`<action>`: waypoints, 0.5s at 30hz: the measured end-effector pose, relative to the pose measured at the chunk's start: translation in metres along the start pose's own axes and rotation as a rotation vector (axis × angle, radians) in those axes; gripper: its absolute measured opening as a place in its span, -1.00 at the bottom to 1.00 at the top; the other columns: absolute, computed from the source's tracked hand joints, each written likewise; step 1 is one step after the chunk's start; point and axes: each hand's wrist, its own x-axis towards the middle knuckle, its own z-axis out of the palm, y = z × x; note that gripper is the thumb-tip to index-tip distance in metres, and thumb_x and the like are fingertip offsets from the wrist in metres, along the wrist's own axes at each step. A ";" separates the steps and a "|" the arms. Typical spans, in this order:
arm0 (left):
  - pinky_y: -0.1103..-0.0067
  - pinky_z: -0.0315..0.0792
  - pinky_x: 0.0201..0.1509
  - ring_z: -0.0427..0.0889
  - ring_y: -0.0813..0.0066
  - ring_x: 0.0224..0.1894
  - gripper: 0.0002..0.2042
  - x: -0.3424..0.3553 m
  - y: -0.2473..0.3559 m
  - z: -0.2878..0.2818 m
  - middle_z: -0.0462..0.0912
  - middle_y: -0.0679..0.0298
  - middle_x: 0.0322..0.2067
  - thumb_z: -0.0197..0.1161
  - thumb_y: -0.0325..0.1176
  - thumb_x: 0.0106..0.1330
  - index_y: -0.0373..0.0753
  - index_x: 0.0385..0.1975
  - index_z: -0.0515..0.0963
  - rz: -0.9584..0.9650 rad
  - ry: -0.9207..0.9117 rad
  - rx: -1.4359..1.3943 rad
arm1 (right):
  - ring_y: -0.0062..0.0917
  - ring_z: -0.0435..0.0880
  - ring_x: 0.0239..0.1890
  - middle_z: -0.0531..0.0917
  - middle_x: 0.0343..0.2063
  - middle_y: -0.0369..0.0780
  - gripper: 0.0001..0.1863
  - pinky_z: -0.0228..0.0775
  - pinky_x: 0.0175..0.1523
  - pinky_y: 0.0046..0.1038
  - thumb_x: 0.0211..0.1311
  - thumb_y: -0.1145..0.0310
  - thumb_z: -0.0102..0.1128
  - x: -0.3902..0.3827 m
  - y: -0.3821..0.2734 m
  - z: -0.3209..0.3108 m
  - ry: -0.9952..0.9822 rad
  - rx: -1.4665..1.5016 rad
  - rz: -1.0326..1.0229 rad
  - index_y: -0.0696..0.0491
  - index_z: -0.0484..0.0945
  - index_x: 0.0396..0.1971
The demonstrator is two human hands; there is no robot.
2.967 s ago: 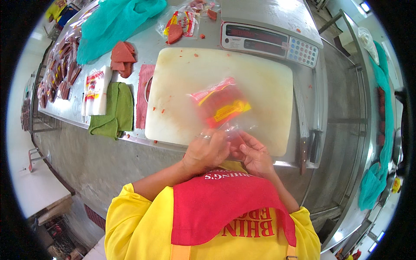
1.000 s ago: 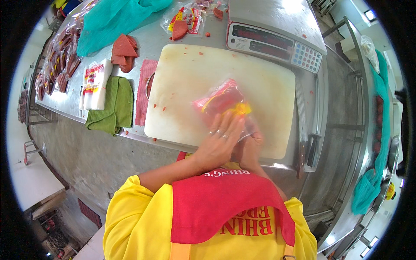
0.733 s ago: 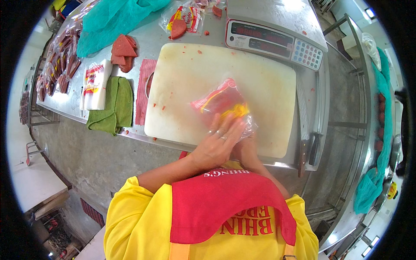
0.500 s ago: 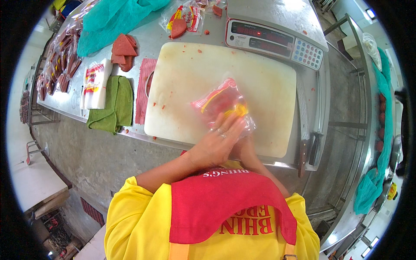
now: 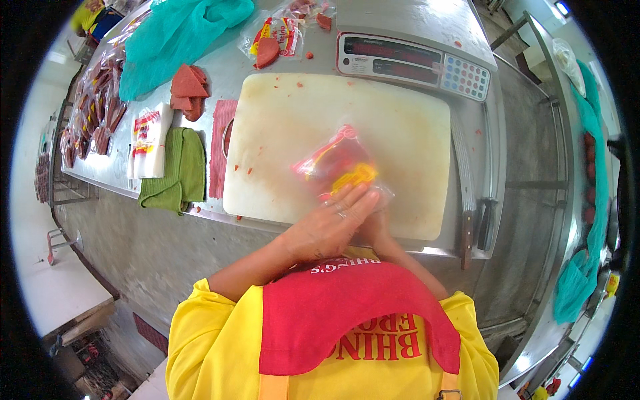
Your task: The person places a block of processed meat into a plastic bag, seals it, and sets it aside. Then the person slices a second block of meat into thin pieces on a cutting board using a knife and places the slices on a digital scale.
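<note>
A clear plastic bag (image 5: 339, 160) with red and yellow print is held over the white cutting board (image 5: 280, 127); reddish contents show through it, and it is blurred. Across its near end lie the fingers of my left hand (image 5: 337, 219), straight and close together, with a ring on one finger. My right hand (image 5: 376, 228) is on the other side of the bag's near end, mostly covered by the left; its fingers are hidden. The bag's end is pressed between both hands.
A digital scale (image 5: 400, 60) stands behind the board. Beside the board's right edge lie a long knife (image 5: 467, 200) and a dark-handled sharpening rod (image 5: 490, 213). To the left are stacked meat slices (image 5: 189, 88), empty bags (image 5: 148, 143), a green cloth (image 5: 175, 170) and filled packs (image 5: 93, 110).
The bag has tilted slightly between my hands, so its yellow print shows more. Both hands keep nearly the same hold. The whole view has shifted slightly, and the scale's lit digits have dimmed.
</note>
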 end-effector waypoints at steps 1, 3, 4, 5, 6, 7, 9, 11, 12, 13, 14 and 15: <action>0.24 0.16 0.32 0.23 -0.07 0.28 -0.42 0.002 0.000 -0.002 0.26 -0.16 0.20 0.10 -0.49 0.17 -0.41 0.23 0.15 0.003 -0.026 0.045 | -0.65 0.55 -0.25 0.62 -0.27 -0.31 -0.79 0.43 -0.17 -0.54 0.26 0.39 0.14 0.001 0.001 0.000 0.001 -0.009 -0.043 0.17 0.53 -0.17; 0.28 0.22 0.31 0.35 0.06 0.23 -0.52 0.008 0.001 -0.010 0.39 -0.08 0.13 0.12 -0.49 0.24 -0.48 0.16 0.26 0.010 -0.078 0.135 | -0.67 0.55 -0.38 0.62 -0.35 -0.32 -0.80 0.43 -0.30 -0.56 0.24 0.45 0.11 0.001 0.010 -0.002 -0.002 -0.017 -0.105 0.15 0.55 -0.16; 0.30 0.20 0.32 0.34 0.07 0.24 -0.54 0.012 0.001 -0.021 0.38 -0.06 0.15 0.09 -0.43 0.28 -0.47 0.16 0.27 0.003 -0.084 0.061 | -0.69 0.54 -0.45 0.62 -0.39 -0.32 -0.80 0.42 -0.37 -0.58 0.23 0.48 0.10 0.002 0.009 -0.003 0.000 0.051 -0.088 0.13 0.55 -0.15; 0.32 0.19 0.32 0.33 0.09 0.26 -0.55 0.016 0.000 -0.038 0.37 -0.04 0.16 0.06 -0.37 0.32 -0.45 0.17 0.28 -0.003 -0.091 -0.013 | -0.70 0.52 -0.53 0.61 -0.43 -0.33 -0.77 0.39 -0.45 -0.59 0.22 0.52 0.09 0.003 0.004 -0.002 -0.002 0.265 0.020 0.11 0.56 -0.13; 0.34 0.18 0.33 0.31 0.10 0.27 -0.55 0.022 -0.004 -0.053 0.37 -0.02 0.18 0.03 -0.31 0.36 -0.44 0.18 0.28 -0.010 -0.097 -0.089 | -0.72 0.49 -0.59 0.61 -0.46 -0.34 -0.75 0.35 -0.51 -0.61 0.20 0.54 0.08 0.003 -0.007 -0.004 -0.001 0.338 0.106 0.10 0.57 -0.12; 0.36 0.12 0.35 0.26 0.12 0.31 -0.54 0.030 -0.012 -0.062 0.32 0.01 0.22 -0.09 -0.18 0.43 -0.36 0.20 0.30 -0.016 0.035 -0.152 | -0.74 0.46 -0.65 0.60 -0.50 -0.34 -0.73 0.32 -0.57 -0.62 0.18 0.57 0.06 0.003 -0.017 -0.004 0.003 0.412 0.192 0.08 0.58 -0.11; 0.32 0.00 0.40 0.09 0.01 0.37 -0.51 0.053 -0.024 -0.077 0.23 -0.05 0.27 -0.14 -0.14 0.44 -0.30 0.26 0.24 -0.179 0.076 -0.153 | -0.77 0.40 -0.73 0.59 -0.56 -0.35 -0.69 0.24 -0.65 -0.64 0.15 0.60 0.05 -0.003 -0.035 -0.008 0.017 0.281 0.319 0.05 0.60 -0.11; 0.28 -0.06 0.42 -0.02 -0.03 0.39 -0.47 0.076 -0.041 -0.071 0.13 -0.07 0.30 -0.15 -0.10 0.43 -0.30 0.30 0.14 -0.119 -0.041 0.223 | -0.75 0.40 -0.73 0.58 -0.58 -0.36 -0.72 0.25 -0.64 -0.64 0.14 0.58 0.07 -0.007 -0.033 -0.016 -0.087 0.126 0.350 0.07 0.62 -0.15; 0.26 -0.10 0.43 -0.08 -0.05 0.40 -0.44 0.084 -0.046 -0.061 0.09 -0.08 0.32 -0.16 -0.08 0.43 -0.29 0.32 0.09 -0.085 -0.104 0.410 | -0.74 0.40 -0.73 0.57 -0.59 -0.36 -0.73 0.25 -0.64 -0.64 0.13 0.57 0.08 -0.009 -0.031 -0.020 -0.133 0.050 0.366 0.08 0.63 -0.17; 0.24 -0.12 0.43 -0.11 -0.06 0.41 -0.42 0.086 -0.049 -0.047 0.04 -0.08 0.33 -0.17 -0.05 0.43 -0.27 0.33 0.06 -0.124 -0.135 0.445 | -0.74 0.40 -0.74 0.57 -0.61 -0.35 -0.76 0.26 -0.64 -0.64 0.13 0.55 0.10 -0.011 -0.035 -0.022 -0.144 0.032 0.391 0.09 0.64 -0.21; 0.21 -0.15 0.43 -0.14 -0.06 0.41 -0.40 0.085 -0.050 -0.032 -0.01 -0.07 0.35 -0.18 -0.02 0.42 -0.24 0.35 0.02 -0.163 -0.166 0.481 | -0.73 0.40 -0.74 0.56 -0.62 -0.34 -0.79 0.26 -0.64 -0.63 0.12 0.53 0.12 -0.012 -0.043 -0.023 -0.156 0.015 0.415 0.10 0.65 -0.24; 0.19 -0.17 0.43 -0.18 -0.07 0.42 -0.38 0.085 -0.049 -0.023 -0.05 -0.07 0.36 -0.18 0.01 0.41 -0.21 0.36 -0.02 -0.196 -0.204 0.512 | -0.73 0.40 -0.74 0.55 -0.64 -0.32 -0.81 0.26 -0.64 -0.63 0.12 0.51 0.14 -0.013 -0.050 -0.026 -0.158 0.000 0.444 0.12 0.65 -0.27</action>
